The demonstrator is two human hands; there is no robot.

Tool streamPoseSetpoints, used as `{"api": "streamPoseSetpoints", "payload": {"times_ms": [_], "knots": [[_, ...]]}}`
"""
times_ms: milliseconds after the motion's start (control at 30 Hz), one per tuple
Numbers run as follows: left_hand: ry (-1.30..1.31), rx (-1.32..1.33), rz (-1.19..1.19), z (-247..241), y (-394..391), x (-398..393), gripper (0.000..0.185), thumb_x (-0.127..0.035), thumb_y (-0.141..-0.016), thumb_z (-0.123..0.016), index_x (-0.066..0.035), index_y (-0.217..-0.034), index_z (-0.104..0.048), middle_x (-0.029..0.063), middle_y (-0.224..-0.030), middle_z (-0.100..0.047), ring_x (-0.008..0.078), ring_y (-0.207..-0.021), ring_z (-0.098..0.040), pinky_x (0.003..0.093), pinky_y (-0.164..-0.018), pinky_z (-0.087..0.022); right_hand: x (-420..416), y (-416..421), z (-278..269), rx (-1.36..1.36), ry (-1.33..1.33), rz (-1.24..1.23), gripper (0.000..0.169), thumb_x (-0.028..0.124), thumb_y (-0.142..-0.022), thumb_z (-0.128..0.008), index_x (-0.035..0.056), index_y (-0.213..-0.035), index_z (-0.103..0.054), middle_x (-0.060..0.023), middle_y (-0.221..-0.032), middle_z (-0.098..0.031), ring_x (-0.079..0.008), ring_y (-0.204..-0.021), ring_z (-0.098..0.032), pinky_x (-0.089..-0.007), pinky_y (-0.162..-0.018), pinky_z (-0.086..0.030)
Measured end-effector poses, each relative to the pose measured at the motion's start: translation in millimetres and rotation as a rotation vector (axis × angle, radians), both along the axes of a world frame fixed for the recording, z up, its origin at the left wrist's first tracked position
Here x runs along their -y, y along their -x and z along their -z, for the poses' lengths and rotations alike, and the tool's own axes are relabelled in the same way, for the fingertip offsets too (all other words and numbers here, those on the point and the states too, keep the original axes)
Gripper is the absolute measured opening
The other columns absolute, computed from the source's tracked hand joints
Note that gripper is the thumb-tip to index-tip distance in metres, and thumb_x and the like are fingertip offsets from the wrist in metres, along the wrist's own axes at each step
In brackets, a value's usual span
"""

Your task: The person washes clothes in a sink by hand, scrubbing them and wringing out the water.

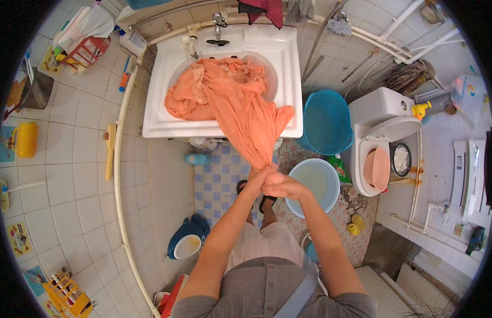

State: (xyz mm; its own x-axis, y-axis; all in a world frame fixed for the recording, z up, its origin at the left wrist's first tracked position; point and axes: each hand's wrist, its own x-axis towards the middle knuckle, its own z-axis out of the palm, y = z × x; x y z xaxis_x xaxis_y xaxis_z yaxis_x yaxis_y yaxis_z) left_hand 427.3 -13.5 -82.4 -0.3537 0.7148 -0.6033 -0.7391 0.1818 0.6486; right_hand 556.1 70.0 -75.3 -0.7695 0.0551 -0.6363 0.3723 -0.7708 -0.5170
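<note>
A large orange cloth [246,107] fills the basin of the white sink [156,99]. Part of it spills over the front rim and narrows into a gathered, tight end in front of me. Both hands are close together on that end: my left hand [261,179] grips it, and my right hand [283,186] is closed around it from the other side. The fingers overlap, so the very end of the cloth is mostly hidden. The metal tap [217,26] stands behind the basin, above a dark drain stopper or soap piece [217,42].
A light blue basin [329,187] holding cloudy water sits on the floor at right. Behind it stands a blue tub [329,119]. The toilet [359,167] carries a pink basin [379,169]. A navy potty [190,238] stands by the left wall.
</note>
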Motion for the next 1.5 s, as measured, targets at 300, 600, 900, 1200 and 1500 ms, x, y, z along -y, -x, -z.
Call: {"api": "streamPoseSetpoints", "payload": {"times_ms": [300, 600, 900, 1200, 1500], "knots": [[0.099, -0.273, -0.224, 29, 1, 2, 0.026, -0.011, -0.082, -0.063, 0.001, -0.105, -0.057, 0.009, -0.088, -0.062, 0.017, -0.067, -0.061, 0.0304, -0.052, -0.05, 80, 6, -50, 0.189, -1.711, 0.018, 0.101, 0.024, -0.061, -0.085, -0.0084, -0.137, -0.027, -0.0311, -0.142, -0.025, -0.0471, -0.13, -0.03, -0.0483, -0.106, -0.03], [0.197, -0.047, -0.341, -17, 12, 1, 0.022, -0.009, -0.08, -0.065, 0.001, -0.099, -0.061, 0.0082, -0.084, -0.063, 0.0168, -0.065, -0.06, 0.0302, -0.045, -0.048, 57, 45, -30, 0.309, -1.531, -0.09, 0.076, 0.018, -0.069, -0.074, -0.0036, -0.132, -0.039, -0.0288, -0.119, -0.051, -0.0464, -0.103, -0.054, -0.0483, -0.089, -0.046], [0.201, -0.387, -0.302, 26, 5, 24, 0.028, -0.007, -0.077, -0.062, 0.005, -0.102, -0.06, 0.0071, -0.088, -0.064, 0.0118, -0.073, -0.059, 0.028, -0.059, -0.049, 38, 47, -3, 0.009, -1.238, -0.309, 0.052, 0.032, -0.059, -0.079, 0.0061, -0.099, -0.062, -0.0203, -0.091, -0.065, -0.0369, -0.085, -0.064, -0.0405, -0.075, -0.051], [0.106, -0.348, 0.017, 39, 24, 48, 0.028, -0.007, -0.077, -0.063, 0.005, -0.101, -0.06, 0.0071, -0.087, -0.065, 0.0114, -0.073, -0.059, 0.0271, -0.062, -0.049, 35, 45, 31, 0.027, -0.396, -0.365, 0.038, 0.015, -0.071, -0.074, -0.0004, -0.103, -0.061, -0.0074, -0.1, -0.064, -0.0174, -0.091, -0.063, -0.0306, -0.078, -0.052], [0.086, -0.445, 0.008, 44, 30, 51, 0.034, -0.003, -0.079, -0.057, 0.003, -0.113, -0.056, 0.0078, -0.098, -0.064, 0.0128, -0.082, -0.06, 0.0273, -0.069, -0.05, 76, 52, 6, 0.286, -0.887, -0.164, 0.076, 0.016, -0.066, -0.08, -0.0041, -0.129, -0.042, -0.02, -0.128, -0.046, -0.0299, -0.116, -0.049, -0.0375, -0.092, -0.045]]}}
